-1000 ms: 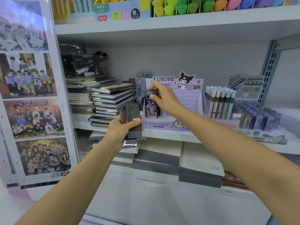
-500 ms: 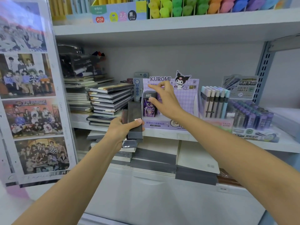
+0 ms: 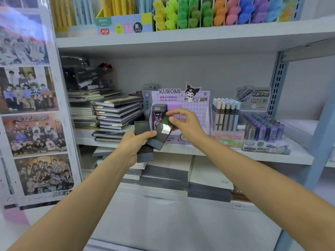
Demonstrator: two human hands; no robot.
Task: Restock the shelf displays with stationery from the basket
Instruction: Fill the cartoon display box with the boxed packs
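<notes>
The right hand (image 3: 184, 125) pinches with fingertips the top end of a glossy dark flat refill box (image 3: 160, 135), tilted toward one o'clock. The left hand (image 3: 132, 145) is wrapped around a small stack of matching dark boxes (image 3: 143, 140), its thumb across the tilted one. At twelve o'clock stands the lilac Kuromi cardboard display (image 3: 181, 98), one dark box (image 3: 158, 115) upright inside, on the white shelf board (image 3: 181, 149).

You're in a stationery shop: white retail shelving (image 3: 181, 42) on slotted uprights, a purple Kuromi display box (image 3: 192, 105) of pencil leads, rows of bright highlighters (image 3: 208, 13) up top, stacked notebooks (image 3: 116, 113), and group-photo posters (image 3: 30, 91) on the left.
</notes>
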